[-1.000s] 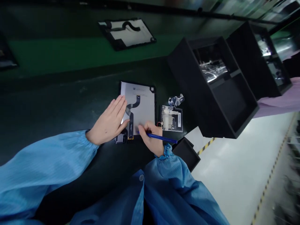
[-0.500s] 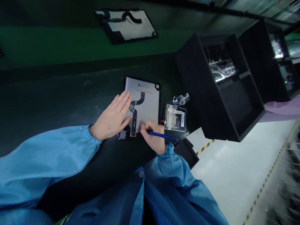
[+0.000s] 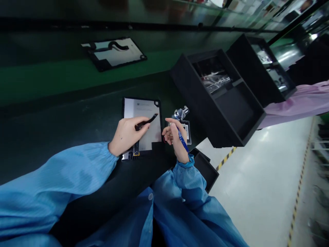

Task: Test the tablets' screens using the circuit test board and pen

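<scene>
Dressed in blue sleeves (image 3: 84,168), working over a dark bench (image 3: 51,127). Nearest, find the bench edge slanting off rightward, passing just below the right hand (image 3: 177,137) and giving way to pale floor (image 3: 246,181). Close below the right wrist, find a black tray (image 3: 207,171), partly behind the sleeve, showing a dark inside. Have the hands apart, with a small gap between. Pinching a black ribbon (image 3: 153,118) between thumb and fingers of the left hand (image 3: 127,133); holding a blue pen (image 3: 183,140) loosely in the right. See the panel (image 3: 149,139) flat on the bench, partly under the left hand: pale grey, thin black rim, dark stepped corner nearest the right hand, faint print along the far side. Cannot see the stretch of ribbon under the left hand. Behind the right fingers, find a mostly covered board (image 3: 187,130); cannot tell if touched. Just past that, see shiny foil (image 3: 181,112). Have wide room left of the left hand; meet a tall black box (image 3: 195,99) beyond the right, holding clear film in its far compartment. Past it, see a second box (image 3: 246,65) with shiny contents, beside another person's pink sleeve (image 3: 295,104). Well ahead of the left hand, find a second panel (image 3: 125,56)
</scene>
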Motion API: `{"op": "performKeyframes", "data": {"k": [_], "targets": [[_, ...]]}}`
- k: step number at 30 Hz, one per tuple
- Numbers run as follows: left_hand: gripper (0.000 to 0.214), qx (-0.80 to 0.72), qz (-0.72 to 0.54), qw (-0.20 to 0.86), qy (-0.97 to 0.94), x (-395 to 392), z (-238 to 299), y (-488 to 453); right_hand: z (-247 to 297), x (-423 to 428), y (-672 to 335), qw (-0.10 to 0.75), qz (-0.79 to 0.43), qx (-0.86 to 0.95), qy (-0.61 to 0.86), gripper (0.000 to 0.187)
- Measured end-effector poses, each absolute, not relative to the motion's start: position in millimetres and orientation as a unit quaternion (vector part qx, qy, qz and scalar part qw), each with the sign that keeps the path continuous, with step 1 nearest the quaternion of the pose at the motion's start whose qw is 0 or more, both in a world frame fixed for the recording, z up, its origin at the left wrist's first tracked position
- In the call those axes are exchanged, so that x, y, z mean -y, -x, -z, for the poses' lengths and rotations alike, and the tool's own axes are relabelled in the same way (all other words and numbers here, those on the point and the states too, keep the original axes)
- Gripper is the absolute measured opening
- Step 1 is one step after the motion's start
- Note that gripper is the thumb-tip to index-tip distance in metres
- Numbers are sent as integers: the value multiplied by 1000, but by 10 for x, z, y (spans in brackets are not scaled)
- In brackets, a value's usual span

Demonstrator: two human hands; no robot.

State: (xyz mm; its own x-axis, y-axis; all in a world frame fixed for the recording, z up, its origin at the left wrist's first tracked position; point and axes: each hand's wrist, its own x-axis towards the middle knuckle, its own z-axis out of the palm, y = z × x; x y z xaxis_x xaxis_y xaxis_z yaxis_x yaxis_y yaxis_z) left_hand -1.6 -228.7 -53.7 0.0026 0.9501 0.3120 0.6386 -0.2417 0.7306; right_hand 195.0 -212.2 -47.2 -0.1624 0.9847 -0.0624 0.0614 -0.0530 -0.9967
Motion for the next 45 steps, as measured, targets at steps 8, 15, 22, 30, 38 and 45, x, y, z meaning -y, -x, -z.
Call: {"op": "performKeyframes", "data": {"k": [8,15,22,30,38,45], "targets": [[21,-401,-312,-157,-847,2593,514,-169,313,2250,-2035,405,-537,584,455,40],[23,-503,-331,93,-793,2567,190,-350,323,2222,-2171,403,-505,619,446,26],[16,-530,-305,209,-763,2299,138,-363,368,2069,-2278,407,-435,656,463,21],[20,-562,-252,219,-757,2144,373,-395,775,1878,-2583,317,-264,778,474,26],[19,-557,-280,231,-747,2183,499,-472,773,2028,-2574,306,-257,780,481,26],[19,-554,-287,224,-749,2198,517,-511,805,2026,-2571,315,-252,780,479,23]]}}
